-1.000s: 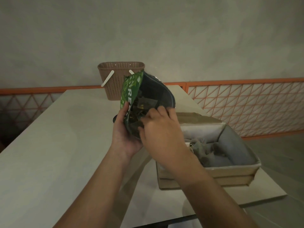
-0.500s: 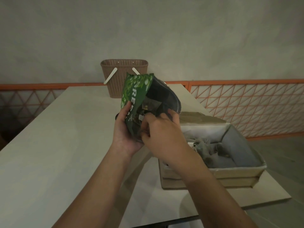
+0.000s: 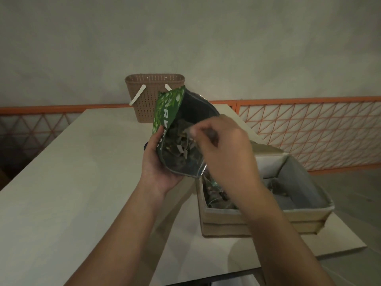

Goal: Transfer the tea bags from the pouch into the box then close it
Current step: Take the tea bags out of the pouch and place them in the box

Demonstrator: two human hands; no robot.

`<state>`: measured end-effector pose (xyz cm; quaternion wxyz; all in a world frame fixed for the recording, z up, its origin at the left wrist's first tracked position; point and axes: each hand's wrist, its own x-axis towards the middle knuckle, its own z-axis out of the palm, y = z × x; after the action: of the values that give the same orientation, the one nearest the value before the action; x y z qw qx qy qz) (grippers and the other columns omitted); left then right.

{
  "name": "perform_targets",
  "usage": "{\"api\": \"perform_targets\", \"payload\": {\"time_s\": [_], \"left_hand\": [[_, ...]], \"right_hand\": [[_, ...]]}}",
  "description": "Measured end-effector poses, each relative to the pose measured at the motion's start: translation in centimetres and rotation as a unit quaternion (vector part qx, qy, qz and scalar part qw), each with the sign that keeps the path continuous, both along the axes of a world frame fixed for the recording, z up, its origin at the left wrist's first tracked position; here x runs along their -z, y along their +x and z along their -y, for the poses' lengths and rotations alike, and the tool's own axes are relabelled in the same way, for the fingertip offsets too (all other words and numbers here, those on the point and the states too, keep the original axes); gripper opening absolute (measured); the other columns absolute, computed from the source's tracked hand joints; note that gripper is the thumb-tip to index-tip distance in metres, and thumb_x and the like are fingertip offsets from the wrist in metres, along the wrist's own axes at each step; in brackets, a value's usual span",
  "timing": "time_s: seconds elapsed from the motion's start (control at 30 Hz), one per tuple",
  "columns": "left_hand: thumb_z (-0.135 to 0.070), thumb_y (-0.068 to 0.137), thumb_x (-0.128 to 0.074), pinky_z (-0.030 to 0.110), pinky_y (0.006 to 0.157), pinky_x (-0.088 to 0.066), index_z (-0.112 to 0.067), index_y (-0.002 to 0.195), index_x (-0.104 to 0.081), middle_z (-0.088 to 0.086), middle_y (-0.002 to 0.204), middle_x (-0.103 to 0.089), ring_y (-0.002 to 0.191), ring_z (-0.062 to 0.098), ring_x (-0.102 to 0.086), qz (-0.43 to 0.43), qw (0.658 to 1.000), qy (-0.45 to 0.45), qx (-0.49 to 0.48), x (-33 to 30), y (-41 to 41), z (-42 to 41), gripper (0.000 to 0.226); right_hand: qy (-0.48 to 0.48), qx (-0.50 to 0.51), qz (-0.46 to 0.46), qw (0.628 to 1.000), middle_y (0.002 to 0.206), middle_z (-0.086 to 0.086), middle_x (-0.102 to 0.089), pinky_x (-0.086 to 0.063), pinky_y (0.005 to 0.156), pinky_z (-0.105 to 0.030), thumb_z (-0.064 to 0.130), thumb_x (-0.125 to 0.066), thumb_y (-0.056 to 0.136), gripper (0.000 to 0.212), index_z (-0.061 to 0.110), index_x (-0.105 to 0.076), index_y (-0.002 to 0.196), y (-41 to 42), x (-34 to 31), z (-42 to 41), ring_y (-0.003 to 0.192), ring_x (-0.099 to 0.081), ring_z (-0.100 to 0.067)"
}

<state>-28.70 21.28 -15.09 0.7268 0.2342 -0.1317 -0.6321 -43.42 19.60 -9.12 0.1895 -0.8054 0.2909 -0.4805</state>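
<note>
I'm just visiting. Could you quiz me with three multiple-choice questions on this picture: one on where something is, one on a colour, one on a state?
1. Where is the basket?
A. at the table's far end
B. inside the box
C. on the floor

2. What colour is the pouch's printed outside?
A. red
B. green
C. yellow

3. How is the box?
A. taped shut
B. upside down
C. open

Answers:
1 A, it stands behind the pouch by the wall.
2 B, green leaf print beside the left hand.
3 C, tea bags show inside it, below the right hand.

Green leaf-printed pouch (white lettering), tan perforated basket, orange lattice railing.
</note>
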Motion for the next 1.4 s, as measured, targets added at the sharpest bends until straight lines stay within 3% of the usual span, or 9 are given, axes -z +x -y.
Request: {"api": "perform_targets", "payload": {"time_s": [0.13, 0.4, 0.6, 0.77, 0.93, 1.03, 1.17, 1.3, 1.4], "left_hand": [[-0.058, 0.097, -0.049, 0.044, 0.089, -0.057, -0.018, 0.135, -0.066, 0.014, 0.131, -0.068, 0.107, 0.035, -0.069, -0.001, 1.000, 0.004, -0.001, -0.3, 0.1, 0.1, 0.058], [-0.062, 0.097, -0.045, 0.045, 0.083, -0.061, -0.024, 0.149, -0.053, 0.010, 0.142, -0.059, 0.114, 0.034, -0.064, -0.005, 1.000, -0.009, 0.021, -0.1, 0.2, -0.2, 0.065], [-0.061, 0.095, -0.049, 0.046, 0.080, -0.061, -0.021, 0.138, -0.064, 0.014, 0.131, -0.068, 0.101, 0.037, -0.072, -0.009, 1.000, -0.007, 0.017, -0.2, -0.1, -0.2, 0.061], [-0.062, 0.094, -0.052, 0.044, 0.083, -0.060, -0.018, 0.138, -0.064, 0.015, 0.136, -0.065, 0.111, 0.035, -0.068, -0.002, 1.000, 0.014, 0.008, -0.4, -0.3, -0.3, 0.064], [-0.056, 0.099, -0.048, 0.036, 0.069, -0.062, -0.011, 0.098, -0.083, 0.013, 0.106, -0.077, 0.085, 0.030, -0.077, -0.016, 1.000, 0.008, -0.014, -0.7, -0.8, -0.5, 0.057], [-0.055, 0.099, -0.047, 0.036, 0.075, -0.057, -0.012, 0.095, -0.084, 0.012, 0.106, -0.078, 0.087, 0.030, -0.078, -0.009, 0.999, 0.014, -0.027, -0.7, -0.8, -0.5, 0.057], [-0.054, 0.099, -0.046, 0.034, 0.070, -0.060, -0.014, 0.099, -0.083, 0.012, 0.106, -0.078, 0.086, 0.030, -0.078, 0.004, 0.999, 0.017, -0.034, -1.0, -0.8, -0.6, 0.055], [-0.052, 0.100, -0.048, 0.037, 0.062, -0.062, -0.015, 0.109, -0.078, 0.012, 0.104, -0.078, 0.083, 0.030, -0.078, 0.009, 0.999, 0.020, -0.038, -1.3, -1.0, -0.7, 0.049], [-0.052, 0.098, -0.049, 0.037, 0.065, -0.062, -0.016, 0.109, -0.078, 0.011, 0.107, -0.078, 0.085, 0.030, -0.078, 0.013, 0.999, 0.031, -0.043, -1.4, -1.0, -0.7, 0.048]], "right_hand": [[0.045, -0.024, 0.141, 0.989, 0.091, 0.012, -0.065, -0.039, 0.063, -0.010, 0.024, -0.063, 0.094, 0.008, 0.021, -0.070, 0.094, -1.6, -1.3, 0.3, 0.073, -0.055, 0.003], [0.110, -0.016, 0.199, 0.974, 0.074, 0.006, -0.060, -0.047, 0.058, -0.024, 0.011, -0.061, 0.093, 0.011, 0.019, -0.067, 0.095, -4.9, -0.1, 0.7, 0.064, -0.055, -0.009], [0.054, 0.036, 0.110, 0.992, 0.100, 0.012, -0.052, -0.047, 0.087, -0.035, 0.020, -0.067, 0.086, 0.011, 0.030, -0.068, 0.091, -4.1, 2.1, 1.0, 0.101, -0.053, -0.016], [-0.094, 0.056, 0.046, 0.993, 0.092, 0.000, -0.056, -0.040, 0.079, -0.019, 0.020, -0.070, 0.085, 0.012, 0.018, -0.073, 0.097, -1.6, 1.7, 0.4, 0.091, -0.050, -0.016], [-0.204, 0.062, -0.082, 0.974, 0.094, -0.010, -0.065, -0.050, 0.079, -0.036, 0.010, -0.066, 0.081, 0.019, 0.007, -0.075, 0.097, 1.7, 0.4, 0.1, 0.091, -0.057, -0.027], [-0.216, 0.102, -0.198, 0.951, 0.100, -0.013, -0.065, -0.051, 0.081, -0.042, 0.007, -0.071, 0.075, 0.023, 0.005, -0.073, 0.098, 3.3, -0.3, 0.3, 0.095, -0.057, -0.031], [-0.181, 0.133, -0.330, 0.917, 0.125, -0.014, -0.052, -0.038, 0.100, -0.038, 0.016, -0.058, 0.089, 0.032, 0.007, -0.062, 0.120, 4.0, -1.2, 0.2, 0.118, -0.044, -0.030], [-0.184, 0.157, -0.357, 0.902, 0.123, -0.014, -0.054, -0.037, 0.100, -0.038, 0.018, -0.056, 0.090, 0.031, 0.009, -0.060, 0.119, 4.6, -1.3, 0.5, 0.118, -0.044, -0.030], [-0.165, 0.129, -0.299, 0.931, 0.119, -0.013, -0.061, -0.042, 0.094, -0.036, 0.015, -0.055, 0.090, 0.032, 0.010, -0.054, 0.122, 4.7, -0.9, 0.8, 0.115, -0.050, -0.029]]}}
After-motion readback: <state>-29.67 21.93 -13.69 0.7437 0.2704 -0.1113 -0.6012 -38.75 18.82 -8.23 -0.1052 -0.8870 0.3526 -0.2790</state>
